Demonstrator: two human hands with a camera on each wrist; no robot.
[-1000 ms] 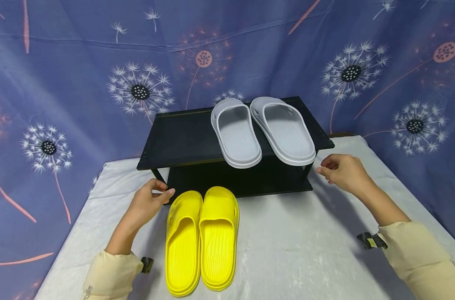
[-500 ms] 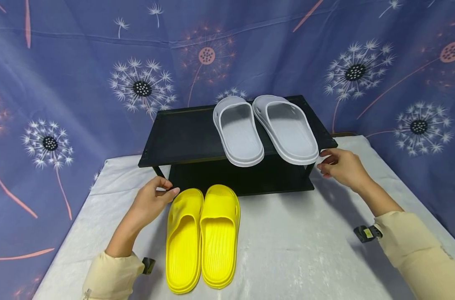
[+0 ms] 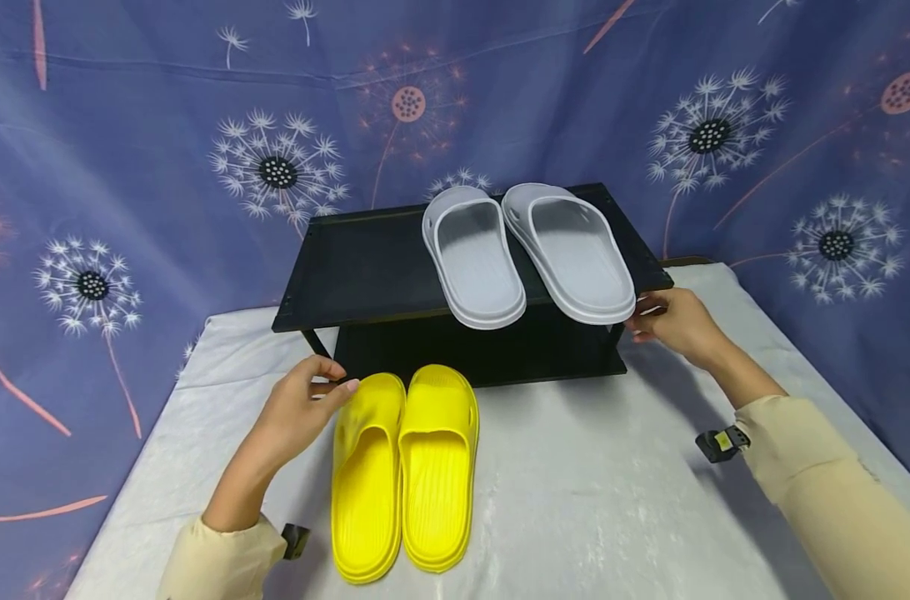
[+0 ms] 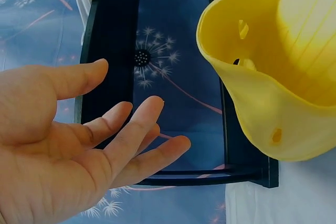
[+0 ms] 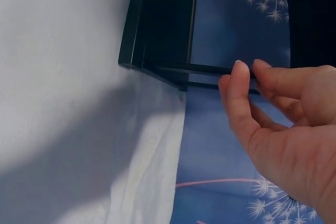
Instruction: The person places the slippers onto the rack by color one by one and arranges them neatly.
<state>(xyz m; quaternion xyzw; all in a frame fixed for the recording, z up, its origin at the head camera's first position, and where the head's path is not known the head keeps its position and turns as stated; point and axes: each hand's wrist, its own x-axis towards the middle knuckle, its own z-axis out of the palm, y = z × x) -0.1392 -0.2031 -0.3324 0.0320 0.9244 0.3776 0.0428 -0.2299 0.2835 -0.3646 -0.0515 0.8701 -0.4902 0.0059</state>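
Note:
A black two-tier shoe rack point(image 3: 365, 271) stands on the white cloth. At its right front leg, my right hand point(image 3: 682, 325) has thumb and fingertips closed round the thin post point(image 5: 205, 68), just under the upper shelf. My left hand point(image 3: 293, 412) hovers by the rack's left front corner, beside the yellow left slipper point(image 3: 365, 500); its fingers are loosely bent and hold nothing in the left wrist view. The yellow right slipper point(image 3: 437, 475) lies against its mate, toes toward the rack. Two grey slippers point(image 3: 479, 267) point(image 3: 578, 258) sit on the upper shelf's right half, their fronts facing back.
Behind the rack hangs a blue curtain point(image 3: 500, 108) printed with dandelions. White cloth point(image 3: 575, 492) covers the table in front and at both sides. The grey slippers' heels overhang the upper shelf's front edge. The lower shelf point(image 3: 530, 358) lies in shadow.
My right hand has moved left to the rack's right front post and taken hold of it. My left hand has shifted slightly toward the yellow slipper. The slippers stay in place.

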